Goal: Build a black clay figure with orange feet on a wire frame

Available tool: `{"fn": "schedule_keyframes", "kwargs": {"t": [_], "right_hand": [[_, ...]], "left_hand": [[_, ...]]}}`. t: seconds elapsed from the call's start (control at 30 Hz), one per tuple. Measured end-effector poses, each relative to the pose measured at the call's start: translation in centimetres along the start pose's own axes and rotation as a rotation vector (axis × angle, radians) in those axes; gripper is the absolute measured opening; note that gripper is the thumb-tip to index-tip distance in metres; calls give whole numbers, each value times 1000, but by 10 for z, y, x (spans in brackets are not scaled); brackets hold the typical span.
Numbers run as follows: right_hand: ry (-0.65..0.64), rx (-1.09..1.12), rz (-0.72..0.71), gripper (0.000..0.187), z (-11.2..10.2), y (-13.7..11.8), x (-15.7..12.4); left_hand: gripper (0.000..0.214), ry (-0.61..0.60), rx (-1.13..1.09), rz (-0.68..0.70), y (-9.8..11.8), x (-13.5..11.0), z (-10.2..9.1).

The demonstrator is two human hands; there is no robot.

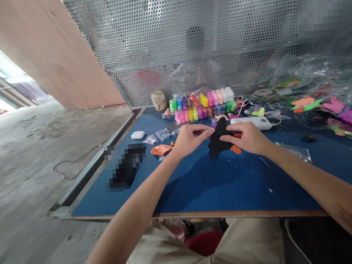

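A flat black cut-out piece, perhaps felt or foam, is held up just above the blue table between my two hands. My left hand pinches its left edge between thumb and fingertips. On the other side my right hand grips it with thumb and forefinger. Orange parts show beside the black piece under my right hand; whether they are joined to it I cannot tell. Close to my left wrist lies an orange item on the table.
Packs of coloured clay stand along the perforated metal panel. Behind my right hand is a white power strip. A white case, small plastic bags and a stone sit leftward. Colourful cut-outs pile up at right.
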State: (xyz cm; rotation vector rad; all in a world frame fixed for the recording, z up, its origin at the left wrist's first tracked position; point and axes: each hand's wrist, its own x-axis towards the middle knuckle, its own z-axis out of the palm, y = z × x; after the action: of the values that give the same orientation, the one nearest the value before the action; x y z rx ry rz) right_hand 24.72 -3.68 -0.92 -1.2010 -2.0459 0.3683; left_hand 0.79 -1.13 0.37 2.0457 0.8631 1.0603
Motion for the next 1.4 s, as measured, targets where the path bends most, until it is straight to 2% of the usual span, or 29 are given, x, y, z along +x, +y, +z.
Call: {"fn": "schedule_keyframes", "kwargs": {"t": [0.4,0.57,0.67,0.93,1.1,1.23,1.4], "right_hand": [[48,-38,-107,45,-2,-6,2],[73,-101,-198,41,1,-2,2],[73,-120,-200,40,2,-2,2],[80,-184,-218,41,4,1,2],[93,-184,-210,40,5,3,3],[97,-161,-188,37,4,0,3],[67,62,-55,26,3,-3,2]], "left_hand": [[37,-2,-43,-13,2,-2,8],[34,-8,-28,-14,2,-2,13],[33,7,-11,-8,3,-3,14],[47,-24,-27,-37,1,-5,13],[47,-88,-225,-96,-4,-2,11],[46,-92,-278,-121,-5,-1,12],[44,-52,-249,-132,-4,-2,14]]}}
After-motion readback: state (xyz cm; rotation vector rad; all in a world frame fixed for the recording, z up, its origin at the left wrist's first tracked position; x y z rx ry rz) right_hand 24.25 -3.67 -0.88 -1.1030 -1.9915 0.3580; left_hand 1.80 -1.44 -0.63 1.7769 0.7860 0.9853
